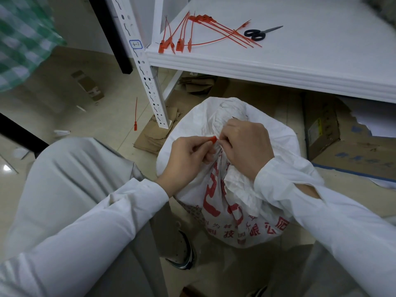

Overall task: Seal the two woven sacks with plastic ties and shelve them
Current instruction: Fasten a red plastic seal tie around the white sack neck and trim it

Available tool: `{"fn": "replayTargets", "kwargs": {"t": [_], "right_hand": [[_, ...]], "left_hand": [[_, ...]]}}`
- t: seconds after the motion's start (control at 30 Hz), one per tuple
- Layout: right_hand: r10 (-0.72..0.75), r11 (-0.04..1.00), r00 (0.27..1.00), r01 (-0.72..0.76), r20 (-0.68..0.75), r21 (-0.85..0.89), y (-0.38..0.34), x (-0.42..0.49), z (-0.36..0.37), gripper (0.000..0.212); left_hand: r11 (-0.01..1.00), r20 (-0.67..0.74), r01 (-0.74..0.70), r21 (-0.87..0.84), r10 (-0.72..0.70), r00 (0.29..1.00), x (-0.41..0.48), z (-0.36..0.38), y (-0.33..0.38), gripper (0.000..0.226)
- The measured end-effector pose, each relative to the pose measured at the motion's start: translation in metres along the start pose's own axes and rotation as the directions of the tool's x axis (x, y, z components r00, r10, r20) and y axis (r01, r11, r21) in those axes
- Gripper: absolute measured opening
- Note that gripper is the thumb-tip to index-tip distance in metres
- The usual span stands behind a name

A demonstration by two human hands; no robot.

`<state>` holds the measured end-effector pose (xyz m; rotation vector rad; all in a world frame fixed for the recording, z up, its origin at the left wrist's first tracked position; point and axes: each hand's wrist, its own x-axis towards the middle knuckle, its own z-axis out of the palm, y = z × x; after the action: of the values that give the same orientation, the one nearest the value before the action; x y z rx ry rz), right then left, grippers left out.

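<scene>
Floor: woven sack sits here, below the shelf.
Hands: left hand pinches the red tie; right hand squeezes the sack's neck, maybe the tie too.
Feel: soft, crinkly, likely heavy; grab the neck.
Shelf: spare ties, scissors.
</scene>
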<state>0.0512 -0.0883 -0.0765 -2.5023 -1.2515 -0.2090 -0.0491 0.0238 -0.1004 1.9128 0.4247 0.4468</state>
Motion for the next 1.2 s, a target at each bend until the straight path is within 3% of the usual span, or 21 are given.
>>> {"fn": "replayTargets", "kwargs": {"t": [0.13, 0.23, 0.37, 0.57, 0.7, 0.83, 1.03, 1.2], "right_hand": [[-0.041, 0.999, 0.996, 0.039, 0.073, 0.027, 0.001, 0.002, -0.011, 0.022], [-0.059, 0.997, 0.993, 0.053, 0.102, 0.063, 0.002, 0.002, -0.021, 0.007], [-0.082, 0.99, 0.994, 0.072, 0.077, 0.125, 0.001, -0.003, -0.016, 0.02], [-0.068, 0.977, 0.997, 0.071, -0.026, 0.199, 0.006, -0.003, -0.009, 0.023], [-0.068, 0.981, 0.998, 0.07, -0.018, 0.178, 0.006, -0.002, -0.006, 0.021], [-0.098, 0.97, 0.995, 0.091, 0.02, 0.224, 0.013, 0.0, -0.013, 0.015], [-0.113, 0.962, 0.991, 0.127, -0.068, 0.244, 0.023, -0.005, -0.017, 0.008], [-0.023, 0.959, 0.997, 0.041, -0.067, 0.28, 0.022, 0.0, -0.014, 0.003]], "left_hand": [[0.994, -0.076, -0.026, 0.108, 0.035, 0.997, 0.001, 0.002, -0.002, 0.017], [0.994, -0.083, -0.015, 0.112, 0.024, 0.996, 0.003, 0.003, 0.001, 0.015], [0.987, -0.094, -0.058, 0.15, 0.072, 0.993, 0.0, 0.007, 0.002, 0.017], [0.958, -0.081, -0.165, 0.236, 0.188, 0.979, -0.003, 0.01, 0.004, 0.017], [0.906, -0.054, -0.259, 0.334, 0.293, 0.955, -0.004, 0.012, 0.006, 0.016], [0.924, -0.076, -0.179, 0.337, 0.216, 0.973, -0.003, 0.01, 0.006, 0.017], [0.97, -0.117, -0.077, 0.229, 0.106, 0.987, 0.0, 0.009, 0.004, 0.017], [0.989, -0.133, -0.017, 0.149, 0.037, 0.99, -0.002, 0.012, 0.005, 0.018]]}}
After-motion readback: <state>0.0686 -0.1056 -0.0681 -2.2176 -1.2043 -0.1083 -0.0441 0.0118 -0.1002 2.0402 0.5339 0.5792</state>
